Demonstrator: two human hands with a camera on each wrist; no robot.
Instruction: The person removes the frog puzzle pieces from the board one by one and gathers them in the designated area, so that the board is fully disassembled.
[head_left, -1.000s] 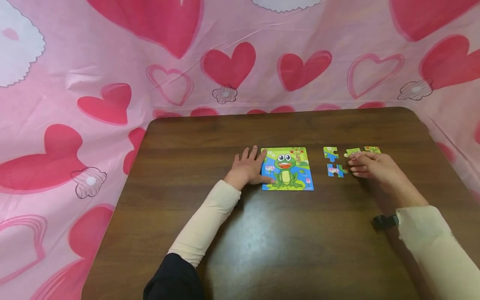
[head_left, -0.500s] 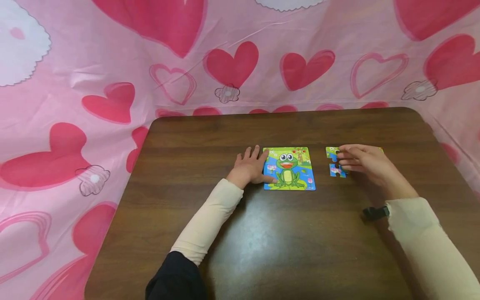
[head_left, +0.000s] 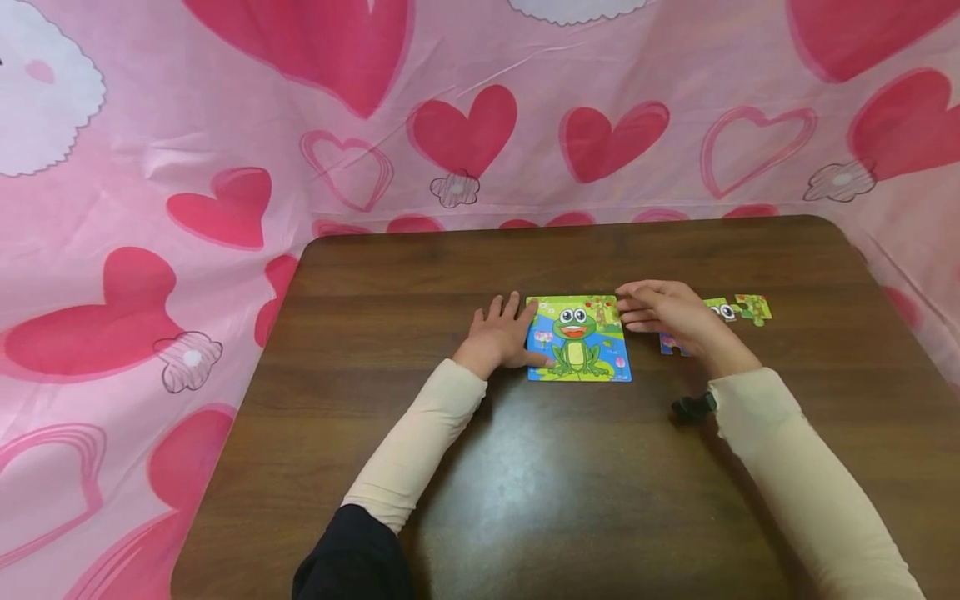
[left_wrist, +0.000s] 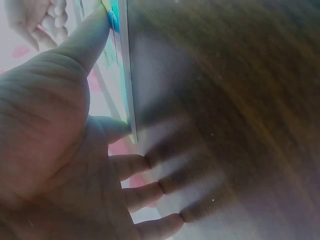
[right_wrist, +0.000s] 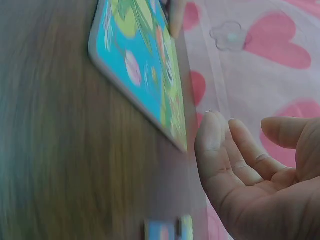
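Fingers of the left hand (head_left: 498, 337) are spread and nearly straight, released rather than clenched; the index finger and thumb rest on the left side of the frog picture board (head_left: 576, 340), while the other three fan out over the tabletop (head_left: 405, 292) just beyond its edge. Fingers of the right hand (head_left: 667, 312) are loosely bent and released, the thumb standing apart from them in the right wrist view; their tips lie just beside the upper right corner of the board, with a narrow gap showing in that view. The board lies flat between the two hands. Under and beyond the right hand are jigsaw pieces: a blue piece (head_left: 670, 345), partly hidden by the hand; a frog-eye piece (head_left: 722, 310); and, at far right, an apple-tree piece (head_left: 753, 308). Pale sleeves (head_left: 420, 442) cover both forearms. Behind the tabletop hangs a pink heart-patterned cloth (head_left: 540, 83).
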